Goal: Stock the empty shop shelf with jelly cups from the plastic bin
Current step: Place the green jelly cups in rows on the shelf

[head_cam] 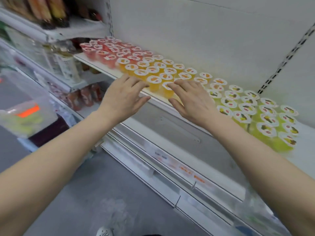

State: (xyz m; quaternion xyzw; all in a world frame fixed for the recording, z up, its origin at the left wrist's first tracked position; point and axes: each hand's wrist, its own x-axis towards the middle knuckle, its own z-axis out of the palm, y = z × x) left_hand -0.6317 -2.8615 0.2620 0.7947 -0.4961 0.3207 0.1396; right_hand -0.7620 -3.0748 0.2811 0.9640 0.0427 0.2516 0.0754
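Shelf [95,64] holding jelly cups [154,79], plastic bin [25,103] nearby

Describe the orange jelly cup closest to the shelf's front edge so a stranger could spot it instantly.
Start at the white shelf lined with red, orange and green cups. In the orange band, two cups stand out front between the left hand and right hand. The orange jelly cup you want is the rightmost of them, its lid under the right hand's fingertips.
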